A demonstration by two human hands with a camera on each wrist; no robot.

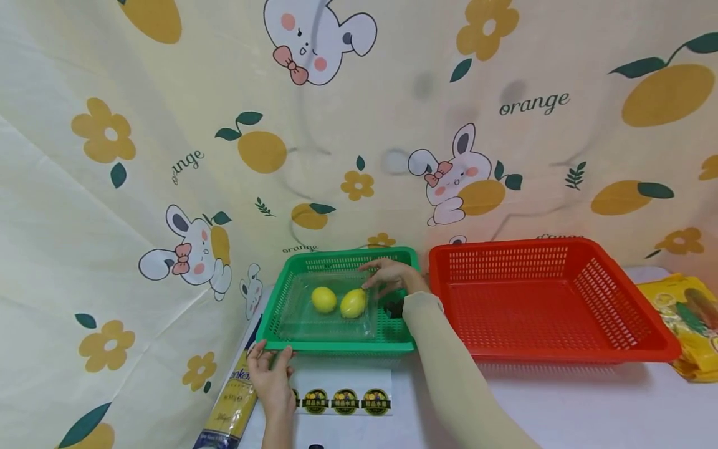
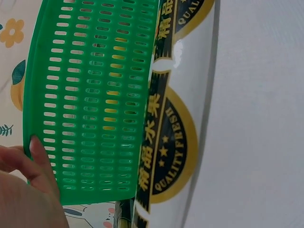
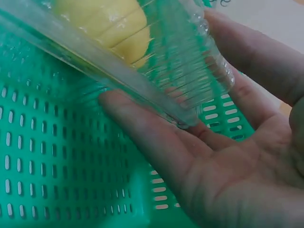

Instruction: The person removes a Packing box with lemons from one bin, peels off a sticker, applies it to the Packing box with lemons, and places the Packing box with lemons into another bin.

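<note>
A green plastic basket [image 1: 342, 346] with slotted walls stands left of centre in the head view. In it lies a clear plastic tray [image 1: 297, 325] bearing two lemons, the left lemon [image 1: 323, 300] close beside the right lemon [image 1: 353, 304]. My left hand [image 1: 273, 376] grips the basket's front left corner, with its fingers at the rim in the left wrist view. Reaching into the basket, my right hand [image 1: 394, 275] holds the tray's right end. In the right wrist view, fingers pass beneath the tray's edge [image 3: 156, 97] and the thumb lies against its side.
To the right stands a red slotted basket [image 1: 510, 312], beside a yellow printed bag [image 1: 695, 330]. A sheet of round black-and-gold labels [image 1: 344, 401] lies before the green basket. A long yellow-and-blue packet [image 1: 230, 405] lies at left. A patterned cloth [image 1: 359, 125] hangs behind.
</note>
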